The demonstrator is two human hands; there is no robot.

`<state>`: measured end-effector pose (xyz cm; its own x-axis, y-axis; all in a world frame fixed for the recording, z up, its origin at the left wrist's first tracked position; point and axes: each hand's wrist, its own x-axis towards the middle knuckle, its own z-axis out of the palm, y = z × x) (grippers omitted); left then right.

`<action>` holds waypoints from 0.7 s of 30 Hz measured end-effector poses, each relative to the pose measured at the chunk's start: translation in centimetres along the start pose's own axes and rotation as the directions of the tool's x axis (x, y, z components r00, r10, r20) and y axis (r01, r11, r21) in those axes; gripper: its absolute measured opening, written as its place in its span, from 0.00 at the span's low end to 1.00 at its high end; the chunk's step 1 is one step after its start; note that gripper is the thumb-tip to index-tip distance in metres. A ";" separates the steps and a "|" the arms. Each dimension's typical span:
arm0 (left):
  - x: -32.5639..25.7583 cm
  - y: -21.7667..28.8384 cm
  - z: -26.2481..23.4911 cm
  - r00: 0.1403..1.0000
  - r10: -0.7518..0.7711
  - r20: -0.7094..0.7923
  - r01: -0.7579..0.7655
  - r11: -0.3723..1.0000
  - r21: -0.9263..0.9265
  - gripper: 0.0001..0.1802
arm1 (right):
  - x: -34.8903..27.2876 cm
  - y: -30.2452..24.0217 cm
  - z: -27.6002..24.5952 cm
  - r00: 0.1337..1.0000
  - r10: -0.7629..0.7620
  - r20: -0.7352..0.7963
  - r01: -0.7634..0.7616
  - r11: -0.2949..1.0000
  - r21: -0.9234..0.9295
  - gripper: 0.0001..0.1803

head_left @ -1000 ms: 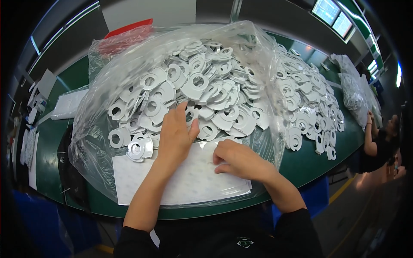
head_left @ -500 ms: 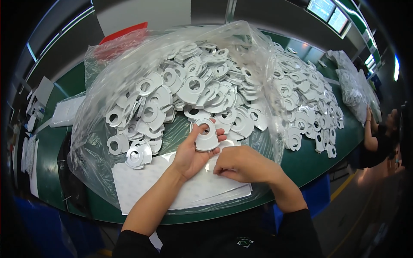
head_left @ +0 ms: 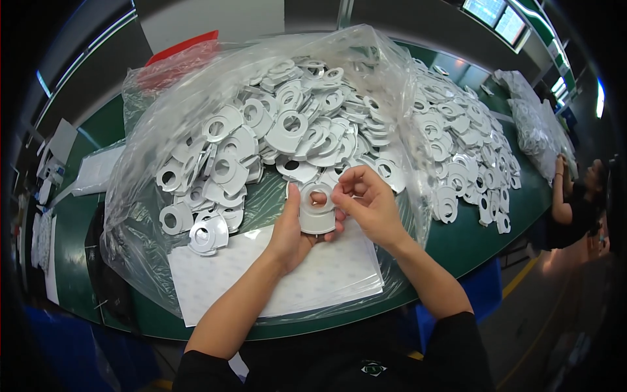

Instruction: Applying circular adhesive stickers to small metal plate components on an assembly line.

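My left hand (head_left: 290,225) is closed around a flat white plastic part (head_left: 317,224) with a round hole, thumb on its left edge and fingers beneath. A pale ring shows around the hole, and fingers show through it. At the part's upper right edge, my right hand (head_left: 371,208) has its thumb and forefinger pinched together. Whatever is between those fingertips is too small to make out. Below both hands lies a stack of white sheets (head_left: 274,287). Just beyond them, a big pile of similar white parts (head_left: 287,134) rests in a clear plastic bag (head_left: 140,196).
A second heap of white parts (head_left: 457,147) spreads over the green table (head_left: 457,268) to the right. Farther right are clear bags (head_left: 532,130) and a person (head_left: 575,206) at the table's edge. A red object (head_left: 183,49) stands behind the bag at far left.
My right hand has risen from the white sheets to the edge of the held part. The left hand keeps the part, which is now turned more upright with its hole facing up.
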<state>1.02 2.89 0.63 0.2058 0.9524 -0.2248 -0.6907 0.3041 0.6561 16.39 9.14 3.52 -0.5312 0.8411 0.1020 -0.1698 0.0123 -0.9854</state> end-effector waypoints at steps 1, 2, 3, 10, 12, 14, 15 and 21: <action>0.0 0.0 0.0 1.000 0.001 -0.002 -0.001 1.000 0.000 0.37 | 0.0 0.1 0.1 1.000 -0.004 0.012 0.004 1.000 0.001 0.13; 0.0 0.1 0.1 1.000 0.000 -0.007 0.000 1.000 -0.001 0.37 | 0.0 0.2 0.2 1.000 -0.008 0.023 0.008 1.000 0.001 0.13; 0.0 0.0 0.1 1.000 -0.002 -0.011 0.002 1.000 -0.003 0.37 | 0.0 0.2 0.2 1.000 -0.007 0.023 0.007 1.000 0.001 0.13; 0.0 0.1 0.2 1.000 -0.008 -0.013 0.008 1.000 0.016 0.38 | 0.1 0.1 0.1 0.999 -0.007 0.041 0.008 0.999 -0.034 0.11; 0.0 0.1 0.3 0.999 -0.023 -0.026 0.024 1.000 0.017 0.38 | 0.1 0.1 0.0 0.999 -0.004 0.044 0.005 1.000 -0.029 0.10; 0.1 0.0 0.1 1.000 -0.022 -0.018 0.022 1.000 0.018 0.38 | 0.1 0.0 0.0 0.999 0.010 0.052 -0.009 1.000 -0.020 0.10; 0.1 0.0 0.1 1.000 -0.021 -0.011 0.022 1.000 0.018 0.38 | 0.1 -0.1 0.0 0.999 0.010 0.051 -0.009 1.000 -0.020 0.10; 0.1 0.0 0.1 1.000 -0.017 -0.004 0.017 1.000 0.025 0.38 | 0.1 -0.1 0.0 0.999 0.028 0.038 -0.027 0.999 -0.020 0.10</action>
<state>1.13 2.96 0.73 0.2145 0.9470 -0.2392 -0.6696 0.3209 0.6698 16.33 9.18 3.63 -0.5668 0.8200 0.0794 -0.1389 -0.0002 -0.9903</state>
